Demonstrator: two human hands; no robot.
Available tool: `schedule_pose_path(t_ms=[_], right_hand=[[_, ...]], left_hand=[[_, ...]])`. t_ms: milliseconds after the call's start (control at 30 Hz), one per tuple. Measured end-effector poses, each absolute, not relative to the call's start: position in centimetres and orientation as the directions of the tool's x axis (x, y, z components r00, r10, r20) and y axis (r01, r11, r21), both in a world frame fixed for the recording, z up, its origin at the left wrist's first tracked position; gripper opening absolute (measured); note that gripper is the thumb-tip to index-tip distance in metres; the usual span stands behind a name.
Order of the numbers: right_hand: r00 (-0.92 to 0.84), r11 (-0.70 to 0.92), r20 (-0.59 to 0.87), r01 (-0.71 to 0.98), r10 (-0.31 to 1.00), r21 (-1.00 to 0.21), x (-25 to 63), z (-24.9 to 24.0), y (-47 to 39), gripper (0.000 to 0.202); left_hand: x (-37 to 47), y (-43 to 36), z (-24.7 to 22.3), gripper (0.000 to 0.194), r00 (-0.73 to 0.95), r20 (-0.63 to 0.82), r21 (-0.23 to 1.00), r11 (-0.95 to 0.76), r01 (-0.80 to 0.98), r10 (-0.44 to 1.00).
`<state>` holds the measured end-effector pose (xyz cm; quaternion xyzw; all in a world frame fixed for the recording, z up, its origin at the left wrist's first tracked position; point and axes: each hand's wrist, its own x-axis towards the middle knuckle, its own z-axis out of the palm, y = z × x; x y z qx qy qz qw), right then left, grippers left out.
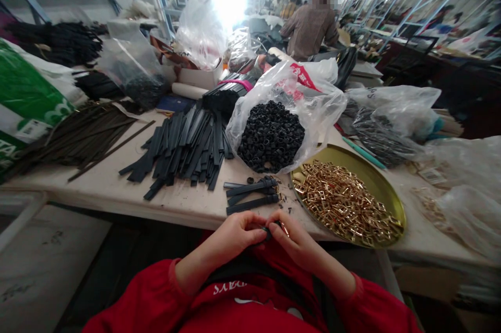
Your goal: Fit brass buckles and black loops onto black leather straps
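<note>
Close together at the table's front edge, my left hand [243, 229] and my right hand [293, 241] both pinch a small dark strap [266, 232]. A gold buckle [285, 229] shows at the fingers of my right hand. Just beyond them lie several dark straps with buckles [252, 194]. Behind these, an open plastic bag [324, 98] holds many small black loops [270, 132]. To the right, a round gold tray [385, 187] bears a heap of gold buckles [348, 202]. A pile of dark straps [188, 142] spreads out at the left of the bag.
Brown strips [84, 132] and a green and white package [31, 98] are at the left. A teal tool [364, 153] lies behind the tray, near plastic bags [395, 114] at the right. Farther back, a person [313, 27] faces away.
</note>
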<state>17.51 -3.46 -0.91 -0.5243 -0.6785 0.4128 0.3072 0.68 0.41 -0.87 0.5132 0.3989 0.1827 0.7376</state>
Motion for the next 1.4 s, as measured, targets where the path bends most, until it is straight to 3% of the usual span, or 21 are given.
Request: schedule_pose_path(t_ms=[233,367,500,633,767,867,967,1033,1100,1200,1400], right_hand=[[-0.27,0.082,-0.029,0.391,0.962,-0.917,17.6,-2.0,-3.5,0.027],[-0.345,0.103,-0.049,0.408,0.937,-0.907,17.3,-2.1,-3.1,0.03],[-0.266,0.091,-0.017,0.388,0.964,-0.917,17.2,-2.3,-2.6,0.028],[-0.223,0.064,-0.036,0.423,0.974,-0.904,17.2,-3.0,-2.6,0.03],[-0.257,0.099,-0.013,0.417,0.966,-0.904,17.0,-3.4,-2.7,0.031],[-0.199,0.13,0.039,0.472,0.979,-0.872,17.1,-3.8,-2.0,0.029],[-0.059,0.168,0.171,0.648,0.983,-0.743,17.6,-4.5,0.1,0.025],[-0.007,0.185,0.287,0.779,0.958,-0.6,17.8,-5.1,1.8,0.022],[-0.015,0.199,0.369,0.863,0.929,-0.465,18.0,-5.7,3.2,0.019],[-0.039,0.21,0.422,0.906,0.906,-0.366,18.2,-6.7,4.0,0.018],[-0.044,0.218,0.471,0.921,0.881,-0.322,18.6,-5.1,4.3,0.023]], left_hand=[[0.3,1.0,0.0,0.046,0.602,-0.337,0.929,0.151,0.338,0.724],[0.5,1.3,0.5,0.039,0.576,-0.273,0.904,0.0,0.428,0.77],[0.5,2.0,0.4,0.043,0.589,-0.327,0.912,0.083,0.401,0.739],[-0.1,2.4,0.6,0.021,0.653,-0.383,0.893,0.081,0.443,0.653],[0.5,2.3,0.9,0.023,0.666,-0.376,0.872,0.002,0.49,0.644],[1.1,3.4,0.6,0.028,0.695,-0.314,0.82,-0.184,0.542,0.647],[0.3,6.4,0.2,0.029,0.671,-0.182,0.616,-0.448,0.648,0.719],[-1.2,9.1,0.1,0.026,0.521,-0.032,0.3,-0.489,0.819,0.853],[-2.9,11.8,0.1,0.023,0.432,0.06,-0.077,-0.427,0.901,0.9],[-4.7,14.8,0.0,0.021,0.49,0.066,-0.201,-0.469,0.86,0.869],[-4.3,18.4,-0.3,0.012,0.718,-0.028,-0.223,-0.704,0.674,0.696]])
